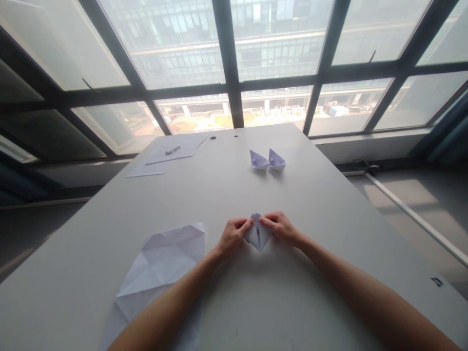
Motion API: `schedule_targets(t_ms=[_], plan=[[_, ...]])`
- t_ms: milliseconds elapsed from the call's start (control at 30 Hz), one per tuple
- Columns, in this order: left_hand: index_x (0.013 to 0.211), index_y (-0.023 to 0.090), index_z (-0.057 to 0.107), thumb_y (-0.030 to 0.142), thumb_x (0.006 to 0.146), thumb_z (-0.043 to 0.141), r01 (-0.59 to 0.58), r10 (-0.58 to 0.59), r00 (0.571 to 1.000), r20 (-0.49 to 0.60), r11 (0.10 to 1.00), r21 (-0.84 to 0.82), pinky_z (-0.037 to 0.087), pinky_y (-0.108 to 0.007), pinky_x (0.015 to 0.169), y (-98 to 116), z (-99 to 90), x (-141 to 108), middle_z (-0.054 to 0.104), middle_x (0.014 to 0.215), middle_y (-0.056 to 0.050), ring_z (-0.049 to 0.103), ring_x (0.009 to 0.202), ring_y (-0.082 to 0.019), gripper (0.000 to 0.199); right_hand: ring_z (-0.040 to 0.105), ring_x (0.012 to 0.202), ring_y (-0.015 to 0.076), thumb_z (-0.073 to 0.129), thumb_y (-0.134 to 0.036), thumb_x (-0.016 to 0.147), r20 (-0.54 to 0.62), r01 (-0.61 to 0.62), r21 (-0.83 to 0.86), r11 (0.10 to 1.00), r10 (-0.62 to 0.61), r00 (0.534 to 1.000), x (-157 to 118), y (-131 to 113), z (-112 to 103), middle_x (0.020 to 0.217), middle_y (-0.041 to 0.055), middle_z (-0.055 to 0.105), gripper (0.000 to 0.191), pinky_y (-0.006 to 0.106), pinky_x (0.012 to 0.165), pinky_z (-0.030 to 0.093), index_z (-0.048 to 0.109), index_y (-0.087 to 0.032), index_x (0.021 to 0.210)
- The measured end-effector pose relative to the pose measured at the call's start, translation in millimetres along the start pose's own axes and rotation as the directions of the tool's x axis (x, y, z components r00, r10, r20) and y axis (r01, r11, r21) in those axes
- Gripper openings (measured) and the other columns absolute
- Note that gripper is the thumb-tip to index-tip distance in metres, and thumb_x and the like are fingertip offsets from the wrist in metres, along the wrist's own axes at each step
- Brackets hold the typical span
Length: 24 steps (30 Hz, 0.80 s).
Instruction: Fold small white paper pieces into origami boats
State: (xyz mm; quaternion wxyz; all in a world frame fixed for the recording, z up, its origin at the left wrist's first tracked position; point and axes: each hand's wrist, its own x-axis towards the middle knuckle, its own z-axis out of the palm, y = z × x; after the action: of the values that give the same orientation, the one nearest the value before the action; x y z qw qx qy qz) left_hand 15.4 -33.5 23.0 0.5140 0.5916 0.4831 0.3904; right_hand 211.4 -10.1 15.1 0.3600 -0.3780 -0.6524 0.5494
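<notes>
So from my end of the head feed, I've got a little piece of folded paper (252,236) up, white with a faint lilac tint in the shade. It's roughly a kite shape, with crisp folded edges and a narrow dark slit running down the middle between two flaps. It's held at the near-middle of the white table (310,204); can't tell if its underside actually touches the top.

Grip-wise, the left hand (233,235) pinches its left edge, thumb on top, and the right hand (281,227) pinches the right edge the same way. The fingers underneath are mostly hidden.

Closest I've got to containers: two folded paper boats side by side farther back, the left one (259,161) and the right one (277,161), peaks up. Their hollows are too small for me to read.

As for direction, the sharper tip points back toward the wearer, the blunter end toward the windows (272,39), so the long axis runs near to far, along the slit. A big creased sheet (157,263) lies partly under the left forearm.
</notes>
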Motion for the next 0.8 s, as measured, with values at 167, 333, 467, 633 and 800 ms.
schedule_targets(t_ms=[167,333,467,633,800], plan=[[0.069,0.011,0.067,0.061,0.083,0.062,-0.001,-0.003,0.996,-0.086,0.999,-0.045,0.031,-0.023,0.050,-1.7,-2.0,-0.7,0.053,0.058,0.000,0.044,0.054,-0.011,0.052,0.032,0.049,0.0091,0.056,-0.057,0.085,-0.115,-0.011,0.058,0.998,0.017,0.993,-0.5,0.8,0.9,0.052,-0.0048,0.036,0.051,0.024,0.047,0.021,0.046,-0.018,0.055],[0.084,0.010,0.074,0.059,0.082,0.066,-0.024,-0.030,0.980,-0.197,0.964,-0.265,0.048,-0.028,0.064,-13.1,-3.1,4.9,0.070,0.076,-0.006,0.063,0.069,-0.018,0.050,0.035,0.048,0.0103,0.057,-0.056,0.086,-0.324,0.038,0.116,0.993,0.001,0.946,0.3,5.6,1.4,0.051,-0.0042,0.040,0.048,0.025,0.046,0.025,0.049,-0.019,0.056],[0.097,0.009,0.074,0.056,0.079,0.072,-0.111,-0.044,0.952,-0.302,0.872,-0.476,0.053,-0.035,0.079,-19.8,-4.8,10.9,0.074,0.098,-0.014,0.069,0.091,-0.025,0.050,0.038,0.050,0.0109,0.059,-0.055,0.086,-0.445,0.113,0.117,0.987,-0.050,0.894,1.2,6.8,2.8,0.051,-0.0033,0.043,0.048,0.025,0.047,0.028,0.050,-0.019,0.056],[0.102,0.012,0.072,0.050,0.079,0.075,-0.188,-0.066,0.919,-0.389,0.794,-0.578,0.054,-0.036,0.088,-25.0,-11.2,15.9,0.073,0.105,-0.012,0.070,0.095,-0.022,0.044,0.047,0.053,0.0126,0.065,-0.052,0.083,-0.528,0.152,0.123,0.981,-0.065,0.847,4.1,10.4,4.6,0.058,-0.0018,0.053,0.038,0.026,0.050,0.037,0.060,-0.018,0.068],[0.090,0.012,0.070,0.045,0.080,0.075,-0.263,-0.070,0.881,-0.469,0.750,-0.607,0.056,-0.031,0.081,-28.5,-16.3,18.7,0.074,0.091,-0.007,0.070,0.081,-0.016,0.035,0.056,0.056,0.0149,0.071,-0.048,0.079,-0.583,0.154,0.128,0.980,-0.052,0.811,6.8,14.5,5.9,0.060,-0.0003,0.061,0.033,0.027,0.055,0.045,0.066,-0.016,0.086]])
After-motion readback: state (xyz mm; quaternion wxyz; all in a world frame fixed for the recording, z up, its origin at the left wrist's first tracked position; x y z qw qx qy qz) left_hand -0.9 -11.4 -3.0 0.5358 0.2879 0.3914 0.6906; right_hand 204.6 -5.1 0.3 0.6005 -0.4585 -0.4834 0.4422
